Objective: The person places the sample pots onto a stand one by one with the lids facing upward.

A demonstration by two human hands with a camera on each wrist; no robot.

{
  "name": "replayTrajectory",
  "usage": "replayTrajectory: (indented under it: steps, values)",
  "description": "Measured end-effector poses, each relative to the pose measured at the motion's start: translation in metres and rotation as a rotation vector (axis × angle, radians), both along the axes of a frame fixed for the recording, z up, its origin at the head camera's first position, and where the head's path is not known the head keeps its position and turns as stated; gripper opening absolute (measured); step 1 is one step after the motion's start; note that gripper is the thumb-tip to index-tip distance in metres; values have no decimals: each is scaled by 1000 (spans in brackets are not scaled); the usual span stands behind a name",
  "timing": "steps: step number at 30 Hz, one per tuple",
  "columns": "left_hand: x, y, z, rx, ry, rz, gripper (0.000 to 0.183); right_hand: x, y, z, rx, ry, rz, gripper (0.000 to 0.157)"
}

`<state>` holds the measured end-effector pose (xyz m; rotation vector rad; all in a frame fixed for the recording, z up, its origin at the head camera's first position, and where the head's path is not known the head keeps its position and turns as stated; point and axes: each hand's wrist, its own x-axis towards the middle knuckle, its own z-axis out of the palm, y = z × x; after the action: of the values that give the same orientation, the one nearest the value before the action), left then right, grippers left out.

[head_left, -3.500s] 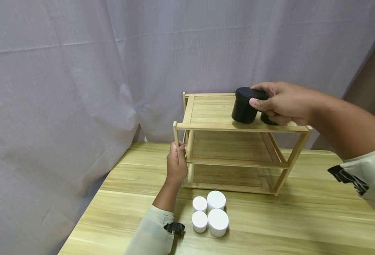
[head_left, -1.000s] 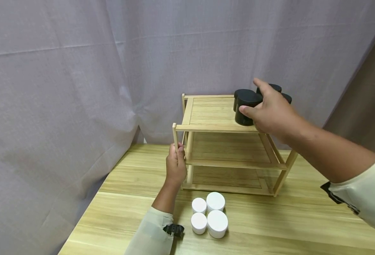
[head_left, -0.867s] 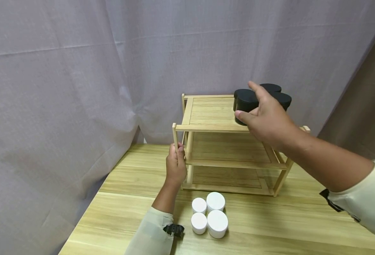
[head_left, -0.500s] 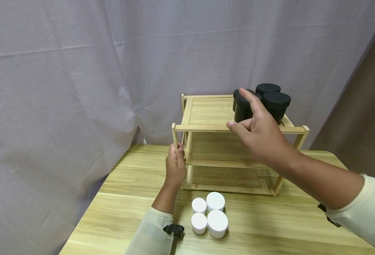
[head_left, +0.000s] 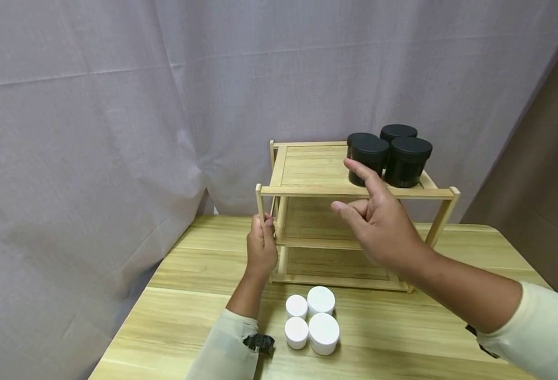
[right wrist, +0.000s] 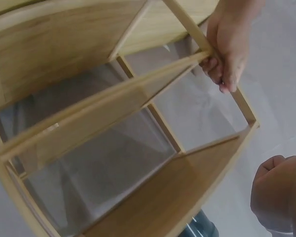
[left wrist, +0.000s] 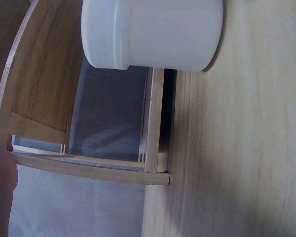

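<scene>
My left fingers (head_left: 256, 226) grip the rack (head_left: 314, 164); my right fingers (head_left: 363, 172), parted and holding nothing, could topple a black jar (head_left: 370, 150) by brushing it.

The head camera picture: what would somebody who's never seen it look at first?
Probably the four black lidded jars, bunched at the right end of the wooden rack's top shelf. Then the four white lidded jars on the table in front of it. The left hand grips the rack's front left post; the right hand holds nothing.
</scene>
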<state>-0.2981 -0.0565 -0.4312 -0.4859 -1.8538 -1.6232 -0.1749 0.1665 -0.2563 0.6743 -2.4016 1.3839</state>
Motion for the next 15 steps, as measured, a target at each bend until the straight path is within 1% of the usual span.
replayTrajectory:
  steps: [2, 5, 9, 12, 15]
  values:
    - [0, 0, 0, 1, -1, -1, 20, 0, 0, -5, 4, 4, 5, 75]
    - [0, -1, -1, -7, 7, 3, 19, -1, -1, -15, 15, 44, 3, 74]
    - [0, -1, -1, -12, 17, 13, 20, -2, -1, -31, -13, 83, 52, 74]
    - [0, -1, -1, -10, 10, 10, 20, -2, 0, -43, -50, 80, 93, 73]
    - [0, -1, -2, -15, -1, 4, 20, -3, 1, -55, -73, 63, 90, 73]
